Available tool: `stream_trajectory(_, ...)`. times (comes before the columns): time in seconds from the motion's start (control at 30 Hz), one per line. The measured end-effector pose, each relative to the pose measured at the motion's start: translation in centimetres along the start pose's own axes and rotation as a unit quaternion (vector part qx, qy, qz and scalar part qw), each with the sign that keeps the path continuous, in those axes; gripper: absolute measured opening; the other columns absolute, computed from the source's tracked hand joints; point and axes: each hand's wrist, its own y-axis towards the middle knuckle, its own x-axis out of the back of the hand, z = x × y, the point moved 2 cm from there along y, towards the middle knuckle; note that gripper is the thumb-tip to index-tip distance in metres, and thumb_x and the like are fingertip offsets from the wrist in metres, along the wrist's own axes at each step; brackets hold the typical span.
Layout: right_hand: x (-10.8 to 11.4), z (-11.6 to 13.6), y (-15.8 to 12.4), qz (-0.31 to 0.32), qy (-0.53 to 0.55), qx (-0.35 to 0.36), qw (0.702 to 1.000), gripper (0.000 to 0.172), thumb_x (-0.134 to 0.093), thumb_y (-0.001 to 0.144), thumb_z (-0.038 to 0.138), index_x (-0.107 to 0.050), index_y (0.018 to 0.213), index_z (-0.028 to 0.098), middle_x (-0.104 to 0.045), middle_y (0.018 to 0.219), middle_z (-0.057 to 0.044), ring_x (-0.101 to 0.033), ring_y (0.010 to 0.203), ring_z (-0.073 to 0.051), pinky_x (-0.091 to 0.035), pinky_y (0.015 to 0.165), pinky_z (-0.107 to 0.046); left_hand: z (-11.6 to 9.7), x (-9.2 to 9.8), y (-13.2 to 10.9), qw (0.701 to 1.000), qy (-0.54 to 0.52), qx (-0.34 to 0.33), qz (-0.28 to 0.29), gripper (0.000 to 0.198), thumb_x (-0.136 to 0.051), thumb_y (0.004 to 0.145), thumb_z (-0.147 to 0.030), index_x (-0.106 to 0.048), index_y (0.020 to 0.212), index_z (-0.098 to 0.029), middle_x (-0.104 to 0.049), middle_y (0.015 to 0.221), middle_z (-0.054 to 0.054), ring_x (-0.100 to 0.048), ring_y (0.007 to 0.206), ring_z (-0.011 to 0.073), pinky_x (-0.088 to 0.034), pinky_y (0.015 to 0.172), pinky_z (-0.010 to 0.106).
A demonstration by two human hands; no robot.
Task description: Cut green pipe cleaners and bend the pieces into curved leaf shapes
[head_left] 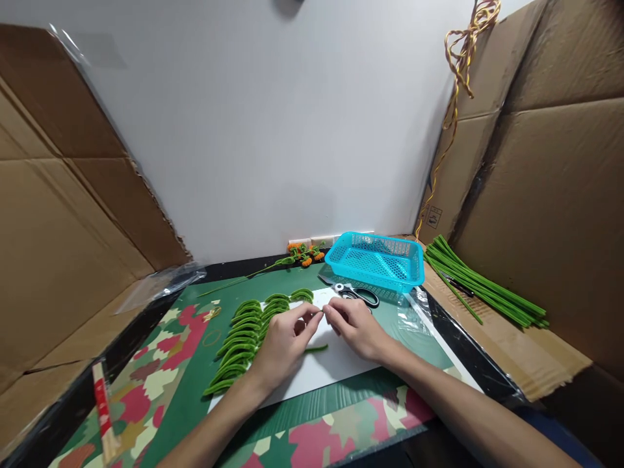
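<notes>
Bent green chenille stems (241, 336) lie in rows left of my left hand (285, 335), its thumb and forefinger nearly together. One loose stem (318, 349) lies beside it. My right hand (358, 326) is posed likewise; I cannot tell what, if anything, either grips. Beyond it: scissors (340, 287), turquoise basket (373, 262). Well right: straight stems (490, 286).

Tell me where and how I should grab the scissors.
Probably by the black handle loop, coming from the right. The scissors lie flat with their blade end pointing left and away from you, and that loop sticks out beyond your right hand, which partly hides the rest.
</notes>
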Motion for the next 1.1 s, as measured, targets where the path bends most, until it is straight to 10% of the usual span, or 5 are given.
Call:
stream_trajectory(0.2,-0.3,-1.0,0.4,0.019,0.088,-0.062,0.994,0.061,-0.052,0.103,0.06,-0.049,0.057,0.02,-0.049,0.051,0.002,-0.042,0.051,-0.011,-0.032,0.057,-0.027,0.9,0.0,-0.5,0.986,0.128,-0.108,-0.012,0.025,-0.051,0.105,-0.027,-0.075,0.108,-0.02,-0.078,0.099,0.009,-0.071,0.086,0.0219,-0.05,0.078,0.031)
stream_trajectory(0.6,-0.2,-0.7,0.3,0.02,0.201,-0.051,0.978,0.046,-0.057,0.1,0.062,-0.06,0.082,0.02,-0.051,0.056,0.006,-0.042,0.05,-0.01,-0.031,0.052,-0.025,-0.5,0.3,-0.1,0.999,-0.014,0.031,-0.027,0.029,-0.061,0.101,-0.043,-0.074,0.093,-0.018,-0.071,0.077,0.001,-0.057,0.059,0.0129,-0.04,0.057,0.024)
stream_trajectory(0.9,-0.3,-0.5,0.4,0.037,0.242,-0.086,0.966,0.055,-0.066,0.091,0.069,-0.053,0.069,0.021,-0.047,0.051,0.006,-0.036,0.044,-0.008,-0.027,0.045,-0.024,-0.2,0.2,-0.4,0.992,0.084,-0.098,-0.013,0.023,-0.057,0.102,-0.027,-0.078,0.102,-0.019,-0.077,0.092,0.008,-0.067,0.08,0.0194,-0.049,0.076,0.03)
stream_trajectory(1.1,-0.3,-0.7,0.2,0.029,0.227,-0.068,0.971,0.051,-0.061,0.096,0.065,-0.055,0.074,0.021,-0.049,0.056,0.006,-0.038,0.049,-0.009,-0.029,0.049,-0.024,-0.9,0.0,-0.2,0.996,-0.067,0.058,0.015,0.034,-0.06,0.101,-0.047,-0.071,0.088,-0.018,-0.066,0.07,0.001,-0.055,0.052,0.012,-0.043,0.052,0.024)
